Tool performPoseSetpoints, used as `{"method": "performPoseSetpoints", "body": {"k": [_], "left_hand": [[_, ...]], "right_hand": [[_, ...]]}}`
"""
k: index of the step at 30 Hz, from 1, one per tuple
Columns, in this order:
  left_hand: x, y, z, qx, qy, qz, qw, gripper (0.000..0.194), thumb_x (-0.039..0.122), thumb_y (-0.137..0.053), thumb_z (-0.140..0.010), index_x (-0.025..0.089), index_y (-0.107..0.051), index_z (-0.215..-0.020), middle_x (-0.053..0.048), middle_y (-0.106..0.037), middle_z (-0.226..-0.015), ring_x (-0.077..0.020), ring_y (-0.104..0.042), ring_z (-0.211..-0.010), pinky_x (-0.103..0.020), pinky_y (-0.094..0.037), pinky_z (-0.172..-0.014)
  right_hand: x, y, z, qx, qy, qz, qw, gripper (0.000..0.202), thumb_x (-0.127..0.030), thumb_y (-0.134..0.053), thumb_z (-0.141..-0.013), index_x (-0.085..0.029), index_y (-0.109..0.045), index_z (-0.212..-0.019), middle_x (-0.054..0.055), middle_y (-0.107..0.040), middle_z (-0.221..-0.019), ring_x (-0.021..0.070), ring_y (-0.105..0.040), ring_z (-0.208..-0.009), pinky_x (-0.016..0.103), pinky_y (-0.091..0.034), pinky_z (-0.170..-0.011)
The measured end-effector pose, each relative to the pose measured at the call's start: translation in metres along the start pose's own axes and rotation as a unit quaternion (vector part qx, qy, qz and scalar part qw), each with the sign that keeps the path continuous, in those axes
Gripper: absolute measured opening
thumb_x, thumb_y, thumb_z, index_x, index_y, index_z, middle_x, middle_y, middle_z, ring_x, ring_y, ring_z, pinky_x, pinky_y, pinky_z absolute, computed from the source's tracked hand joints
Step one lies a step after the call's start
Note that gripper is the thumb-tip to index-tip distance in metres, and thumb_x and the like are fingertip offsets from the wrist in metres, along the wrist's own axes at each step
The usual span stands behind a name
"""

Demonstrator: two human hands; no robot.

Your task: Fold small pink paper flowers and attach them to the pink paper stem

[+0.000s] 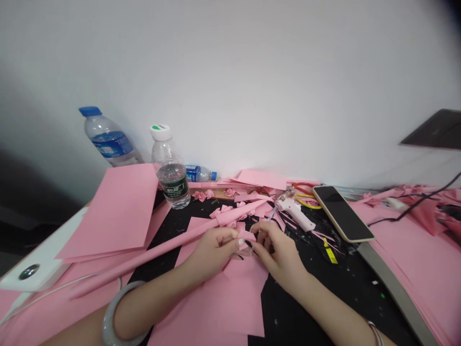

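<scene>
The person's two bare hands met near the centre of the work area, fingertips close together. The left hand [218, 245] entered from the lower left, its forearm slanting up and inward, with a smooth pale grey bangle [109, 319] around the arm. Its thumb lay extended toward the right, and thumb and fingers were closed on a small folded piece of pink paper [246, 235]. The right hand [281, 254] came from the lower right, wrist bent inward, index finger arched and dark-nailed thumb pointing left; thumb and index finger pinched the same piece from its right side. The remaining right fingers were curled and partly hidden.

The folded piece was held above flat pink paper sheets [234, 302] lying on a black tabletop [298, 317]. A long rolled tube of pink paper [173, 246] ran diagonally just beyond the left hand. A white glue gun [297, 215] lay beyond the right hand, near a dark-screened smartphone in a pale case [342, 214].
</scene>
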State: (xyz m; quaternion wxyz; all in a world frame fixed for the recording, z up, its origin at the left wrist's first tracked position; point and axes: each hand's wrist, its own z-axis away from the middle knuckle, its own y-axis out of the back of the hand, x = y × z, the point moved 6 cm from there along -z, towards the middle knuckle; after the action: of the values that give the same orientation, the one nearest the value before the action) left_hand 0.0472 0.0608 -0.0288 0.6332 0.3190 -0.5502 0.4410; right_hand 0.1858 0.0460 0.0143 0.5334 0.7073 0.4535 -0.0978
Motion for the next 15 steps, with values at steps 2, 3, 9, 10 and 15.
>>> {"method": "performPoseSetpoints", "body": {"k": [2,3,9,10,15], "left_hand": [[0.0,0.001,0.0,0.011,0.015,0.035,0.999,0.028,0.042,-0.067,-0.076,0.015,-0.062,-0.068,0.001,-0.061,-0.068,-0.0165,-0.063,-0.072,-0.031,-0.054,-0.073],[0.001,0.0,0.0,0.012,0.018,0.051,0.998,0.029,0.043,-0.069,-0.074,0.015,-0.063,-0.068,0.001,-0.061,-0.068,-0.0161,-0.062,-0.072,-0.032,-0.054,-0.073],[0.003,-0.006,0.001,-0.023,0.045,0.112,0.992,0.03,0.042,-0.076,-0.068,0.014,-0.07,-0.077,-0.003,-0.069,-0.078,-0.0169,-0.066,-0.073,-0.031,-0.054,-0.073],[0.003,-0.007,0.002,-0.028,0.049,0.119,0.991,0.03,0.042,-0.077,-0.068,0.014,-0.071,-0.079,-0.003,-0.07,-0.079,-0.0172,-0.067,-0.074,-0.031,-0.054,-0.073],[0.001,-0.01,0.002,-0.047,0.054,0.163,0.984,0.033,0.043,-0.078,-0.068,0.015,-0.072,-0.085,-0.005,-0.072,-0.083,-0.0192,-0.07,-0.077,-0.03,-0.054,-0.073]], "right_hand": [[-0.005,0.002,0.001,0.02,0.047,0.015,0.999,0.026,-0.02,-0.058,-0.089,-0.018,-0.054,-0.114,0.012,-0.065,-0.107,0.0204,-0.065,-0.086,0.026,-0.052,-0.063],[-0.007,0.002,0.001,0.025,0.07,0.022,0.997,0.029,-0.022,-0.06,-0.089,-0.018,-0.055,-0.117,0.014,-0.064,-0.116,0.0232,-0.064,-0.098,0.029,-0.054,-0.071],[-0.014,0.006,0.001,0.073,0.139,0.04,0.987,0.021,-0.021,-0.062,-0.089,-0.018,-0.062,-0.11,0.014,-0.067,-0.116,0.0235,-0.062,-0.11,0.037,-0.05,-0.095],[-0.015,0.007,0.001,0.08,0.147,0.042,0.985,0.021,-0.021,-0.062,-0.089,-0.018,-0.062,-0.109,0.014,-0.068,-0.114,0.0233,-0.063,-0.109,0.037,-0.051,-0.094],[-0.021,0.014,0.002,0.111,0.174,0.062,0.977,0.018,-0.018,-0.061,-0.09,-0.017,-0.064,-0.107,0.014,-0.07,-0.109,0.0238,-0.064,-0.103,0.039,-0.052,-0.091]]}}
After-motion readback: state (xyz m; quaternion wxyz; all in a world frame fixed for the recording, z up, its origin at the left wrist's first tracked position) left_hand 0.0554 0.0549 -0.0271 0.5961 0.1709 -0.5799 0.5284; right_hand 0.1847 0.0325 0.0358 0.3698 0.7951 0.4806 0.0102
